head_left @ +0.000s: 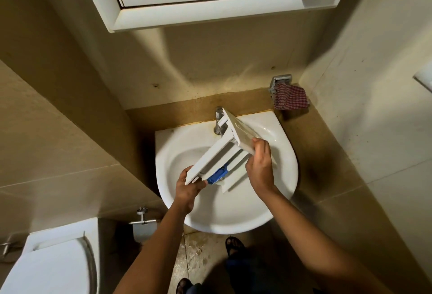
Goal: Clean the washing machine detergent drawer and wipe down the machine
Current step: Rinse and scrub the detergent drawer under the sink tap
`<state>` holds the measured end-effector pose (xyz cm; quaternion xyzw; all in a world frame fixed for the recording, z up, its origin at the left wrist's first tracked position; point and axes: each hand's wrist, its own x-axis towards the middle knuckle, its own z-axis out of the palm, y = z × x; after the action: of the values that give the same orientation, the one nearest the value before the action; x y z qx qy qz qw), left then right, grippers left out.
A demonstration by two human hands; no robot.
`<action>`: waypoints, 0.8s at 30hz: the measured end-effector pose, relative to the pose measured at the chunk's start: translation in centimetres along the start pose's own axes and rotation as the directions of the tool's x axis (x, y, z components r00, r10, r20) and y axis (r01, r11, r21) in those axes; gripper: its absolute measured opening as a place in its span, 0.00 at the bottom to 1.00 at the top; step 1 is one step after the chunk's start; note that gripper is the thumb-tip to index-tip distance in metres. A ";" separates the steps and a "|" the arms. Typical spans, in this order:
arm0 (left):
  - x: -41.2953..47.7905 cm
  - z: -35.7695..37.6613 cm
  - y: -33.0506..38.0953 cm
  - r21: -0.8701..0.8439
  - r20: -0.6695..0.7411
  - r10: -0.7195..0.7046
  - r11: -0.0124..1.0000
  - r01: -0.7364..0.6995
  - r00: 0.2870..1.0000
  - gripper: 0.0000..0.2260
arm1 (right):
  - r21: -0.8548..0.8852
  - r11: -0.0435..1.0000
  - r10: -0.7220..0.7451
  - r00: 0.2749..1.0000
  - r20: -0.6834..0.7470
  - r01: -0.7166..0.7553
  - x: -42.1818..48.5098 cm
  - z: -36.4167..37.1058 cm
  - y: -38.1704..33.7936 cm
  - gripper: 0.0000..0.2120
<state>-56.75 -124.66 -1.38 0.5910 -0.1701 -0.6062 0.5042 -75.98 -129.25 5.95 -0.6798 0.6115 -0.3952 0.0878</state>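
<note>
— White plastic, that long piece over the basin. What is it?

— It's the detergent drawer [210, 160], out of its machine. The person holds it in both hands above the sink [210, 220], slanted: the broad front panel is up by the tap [218, 118] and the back end is lower, nearer the body.

— How are the hands placed?

— The left hand [187, 191] grips the back end, fingers curled under the side wall and the thumb laid across the near edge. The right hand [260, 165] grips the front, fingers wrapped round the lower corner of the panel. Neither hand is spread flat.

— And the blue bit?

— That's a blue insert [217, 175] sitting in one of the compartments, just beside the left thumb. I can't tell which compartment from where I stand.

— Does the drawer touch the basin?

— I can't tell. The far side of it hangs low over the bowl.

— What else is around?

— A red checked cloth [291, 97] hangs from a chrome holder [279, 82] on the wall to the right of the tap. A mirror cabinet [210, 16] is above, and a toilet [46, 268] stands to the left.
</note>
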 end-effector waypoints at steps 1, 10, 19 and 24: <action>0.0 0.3 -0.2 -0.052 -0.012 -0.041 0.998 0.040 0.999 0.21 | -0.035 0.999 -0.009 1.000 0.012 0.009 0.3 -0.1 -0.2 0.18; -0.9 2.1 -0.9 -0.216 0.033 -0.241 0.946 0.242 0.970 0.19 | -0.268 0.926 -0.290 0.955 -0.061 0.264 1.5 -0.3 -1.9 0.18; -1.9 1.0 0.1 0.178 0.169 -0.254 0.958 0.224 0.952 0.18 | -0.347 0.929 -0.074 0.981 0.178 0.132 4.2 -2.4 -2.9 0.17; -2.2 0.6 1.2 0.201 0.214 -0.223 0.963 0.181 0.951 0.16 | -0.438 0.898 0.218 0.909 0.356 -0.044 6.0 -4.3 -3.0 0.11</action>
<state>-57.25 -123.63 0.91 0.5726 -0.2206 -0.7025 0.3604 -76.83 -132.41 13.25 -0.7047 0.6967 -0.1016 0.0879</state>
